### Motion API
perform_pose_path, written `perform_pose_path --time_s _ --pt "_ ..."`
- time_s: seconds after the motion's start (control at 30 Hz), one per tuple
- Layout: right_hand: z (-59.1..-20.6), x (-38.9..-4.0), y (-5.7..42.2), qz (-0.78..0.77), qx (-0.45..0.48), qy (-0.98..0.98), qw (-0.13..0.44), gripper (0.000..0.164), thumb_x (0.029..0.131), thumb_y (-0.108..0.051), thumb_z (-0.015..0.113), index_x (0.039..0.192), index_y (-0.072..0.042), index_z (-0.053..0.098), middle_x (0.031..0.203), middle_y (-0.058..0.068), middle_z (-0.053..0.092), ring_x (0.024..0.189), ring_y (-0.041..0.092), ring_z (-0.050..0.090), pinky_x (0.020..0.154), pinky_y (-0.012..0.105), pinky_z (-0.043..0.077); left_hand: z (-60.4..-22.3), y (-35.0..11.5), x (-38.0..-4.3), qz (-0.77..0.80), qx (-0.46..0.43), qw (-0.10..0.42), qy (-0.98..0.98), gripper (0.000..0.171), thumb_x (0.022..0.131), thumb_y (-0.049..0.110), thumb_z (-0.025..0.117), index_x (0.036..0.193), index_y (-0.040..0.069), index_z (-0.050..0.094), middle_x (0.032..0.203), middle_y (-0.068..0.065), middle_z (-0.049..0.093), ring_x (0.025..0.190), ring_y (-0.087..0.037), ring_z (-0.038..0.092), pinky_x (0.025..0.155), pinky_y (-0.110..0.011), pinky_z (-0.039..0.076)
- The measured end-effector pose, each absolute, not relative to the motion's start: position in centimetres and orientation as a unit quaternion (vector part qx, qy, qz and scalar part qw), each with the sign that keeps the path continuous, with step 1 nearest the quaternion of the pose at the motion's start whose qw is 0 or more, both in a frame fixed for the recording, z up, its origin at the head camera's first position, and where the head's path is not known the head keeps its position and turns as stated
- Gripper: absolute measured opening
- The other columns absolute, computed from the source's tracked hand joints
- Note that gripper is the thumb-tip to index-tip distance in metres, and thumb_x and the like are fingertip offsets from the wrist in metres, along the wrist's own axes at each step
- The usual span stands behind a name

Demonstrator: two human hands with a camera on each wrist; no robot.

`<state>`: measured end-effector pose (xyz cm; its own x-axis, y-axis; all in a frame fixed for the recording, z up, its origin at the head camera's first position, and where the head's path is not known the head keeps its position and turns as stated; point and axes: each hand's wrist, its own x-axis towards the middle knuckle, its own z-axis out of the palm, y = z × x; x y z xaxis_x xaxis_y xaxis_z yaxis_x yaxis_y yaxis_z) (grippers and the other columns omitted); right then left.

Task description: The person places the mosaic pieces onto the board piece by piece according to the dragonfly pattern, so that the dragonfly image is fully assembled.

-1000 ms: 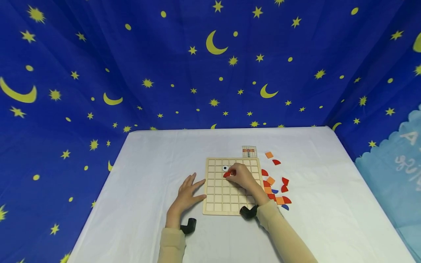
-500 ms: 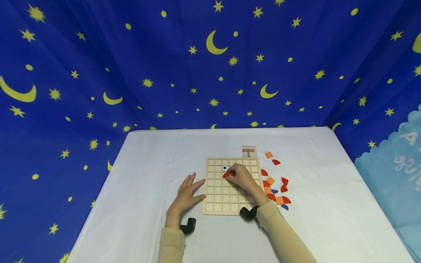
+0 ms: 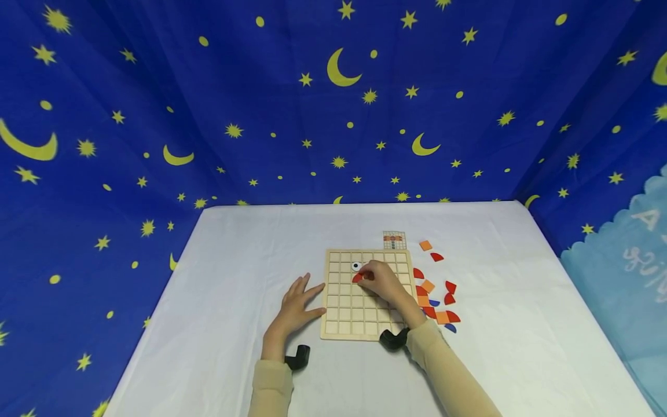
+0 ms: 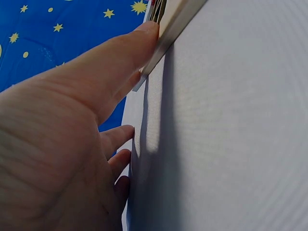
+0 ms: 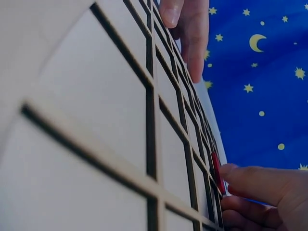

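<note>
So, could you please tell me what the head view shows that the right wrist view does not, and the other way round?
Only the head view shows the card, the eye disc, the loose pieces to the right of the board, and both sleeves.

Only the right wrist view gives a low, close-up look across the board's ridges.

Both show the board, the red piece at the fingertips of the right hand, part or all of the left hand, and the starry curtain.

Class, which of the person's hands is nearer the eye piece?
Right. The right hand is close beside the eye piece; the left hand is farther, at the left edge of the board.
</note>
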<state>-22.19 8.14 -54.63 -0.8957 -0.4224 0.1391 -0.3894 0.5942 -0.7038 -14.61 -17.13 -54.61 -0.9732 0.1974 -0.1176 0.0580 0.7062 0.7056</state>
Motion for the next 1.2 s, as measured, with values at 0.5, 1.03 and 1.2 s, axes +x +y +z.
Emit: perform_pose_path --time_s 0.5,1.03,1.2 --pt "-53.6 -21.7 11.5 -0.405 -0.184 0.895 -0.028 0.02 0.086 -0.005 0.068 0.104 0.004 0.068 0.087 0.01 0.066 0.075 0.016 0.06 0.064 0.025 0.051 -54.9 -17.1 -14.7 0.377 0.074 0.091 0.919 0.061 0.083 0.033 0.072 0.138 0.017 0.052 0.159 -0.015 0.018 0.148 -0.039 0.008 0.116 -0.063 0.008" --pt "-52.9 -21.5 16.4 -0.401 -0.135 0.903 -0.079 0.021 0.085 -0.002 0.068 0.103 0.007 0.068 0.088 0.014 0.066 0.079 0.023 0.063 0.07 0.033 0.055 -54.9 -17.1 -14.7 0.374 0.072 0.09 0.92 0.061 0.082 0.034 0.072 0.137 0.017 0.053 0.158 -0.017 0.021 0.147 -0.041 0.01 0.115 -0.064 0.009" --pt "-53.1 -21.4 17.3 -0.396 -0.129 0.907 -0.065 0.022 0.084 0.002 0.065 0.105 0.008 0.066 0.09 0.016 0.066 0.082 0.025 0.063 0.069 0.035 0.054 -55.1 -17.0 -14.6 0.374 0.073 0.088 0.92 0.061 0.081 0.033 0.073 0.136 0.016 0.053 0.158 -0.018 0.021 0.147 -0.041 0.01 0.115 -0.065 0.009"
